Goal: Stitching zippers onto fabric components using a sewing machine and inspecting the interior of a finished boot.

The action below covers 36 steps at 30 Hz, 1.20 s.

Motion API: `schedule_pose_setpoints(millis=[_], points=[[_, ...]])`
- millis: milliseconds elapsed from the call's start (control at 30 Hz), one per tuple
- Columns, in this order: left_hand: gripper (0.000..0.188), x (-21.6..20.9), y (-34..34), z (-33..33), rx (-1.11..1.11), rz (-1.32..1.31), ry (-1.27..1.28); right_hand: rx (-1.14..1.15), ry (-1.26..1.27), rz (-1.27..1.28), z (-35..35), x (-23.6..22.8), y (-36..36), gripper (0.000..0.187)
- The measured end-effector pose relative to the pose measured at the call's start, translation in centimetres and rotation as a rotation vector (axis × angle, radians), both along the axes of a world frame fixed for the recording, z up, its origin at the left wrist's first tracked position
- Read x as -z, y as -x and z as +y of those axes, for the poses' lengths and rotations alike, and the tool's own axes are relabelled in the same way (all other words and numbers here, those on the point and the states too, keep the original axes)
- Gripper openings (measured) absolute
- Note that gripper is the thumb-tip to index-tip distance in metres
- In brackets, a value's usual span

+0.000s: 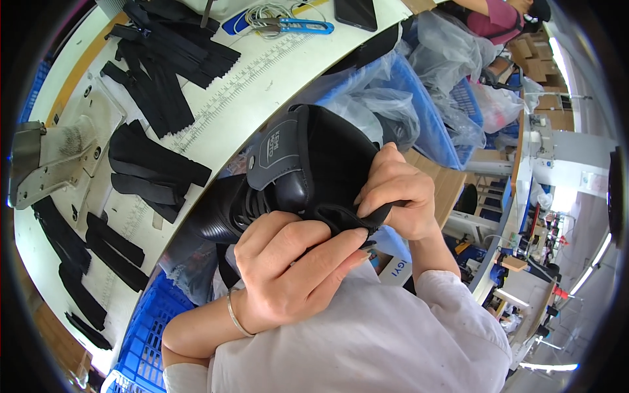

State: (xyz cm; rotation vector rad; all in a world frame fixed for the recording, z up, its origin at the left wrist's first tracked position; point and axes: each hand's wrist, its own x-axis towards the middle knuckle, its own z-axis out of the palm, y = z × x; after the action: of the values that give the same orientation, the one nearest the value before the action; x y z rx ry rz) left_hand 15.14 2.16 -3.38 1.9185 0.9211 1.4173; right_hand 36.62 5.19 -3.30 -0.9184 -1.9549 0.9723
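A black lace-up boot [337, 147] with a grey patch on its padded tongue is held up in front of my chest, off the table. My left hand [282, 272], with a bracelet at the wrist, pinches the near edge of its opening, fingers closed on the black material. On the other side my right hand [400, 193] grips a fold of the same edge between thumb and fingers. Both sets of fingertips are close together. The inside of the boot and its far end are partly hidden. Black zipper strips [157, 98] lie in piles on the white table [262, 85] to the left.
A sewing machine [59, 154] stands at the far left. Blue-handled snips [304, 26], a cable and a phone [356, 14] lie at the table's far end. Blue crates with plastic bags [426, 118] stand beyond the boot; another blue crate [141, 334] sits low left. Someone works at upper right.
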Motion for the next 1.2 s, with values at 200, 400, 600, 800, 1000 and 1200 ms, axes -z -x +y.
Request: schedule_pose_setpoints(millis=[200, 400, 600, 800, 1000, 1200], points=[[0.031, 0.1, 0.1, -0.1, -0.026, 0.030, -0.097, 0.024, 0.030, 0.044, -0.3, 0.3, 0.3, 0.017], [0.035, 0.1, -0.1, -0.3, -0.035, 0.045, -0.145, 0.023, 0.035, 0.049, -0.6, 0.3, 0.2, 0.018], [0.033, 0.0, 0.1, -0.4, -0.021, 0.050, -0.110, 0.037, 0.033, 0.055, -0.7, 0.3, 0.4, 0.018], [0.031, -0.3, 0.3, 0.3, 0.109, -0.038, 0.167, 0.090, 0.029, -0.093, -0.4, -1.4, -0.3, 0.026], [0.034, 1.1, -0.3, 0.2, 0.076, -0.432, 0.590, 0.182, 0.041, -0.207, -0.3, -2.9, -0.4, 0.031], [0.025, 1.1, -0.6, 0.6, 0.047, -0.439, 0.690, 0.175, 0.132, -0.191, -0.3, -2.3, -0.6, 0.037]])
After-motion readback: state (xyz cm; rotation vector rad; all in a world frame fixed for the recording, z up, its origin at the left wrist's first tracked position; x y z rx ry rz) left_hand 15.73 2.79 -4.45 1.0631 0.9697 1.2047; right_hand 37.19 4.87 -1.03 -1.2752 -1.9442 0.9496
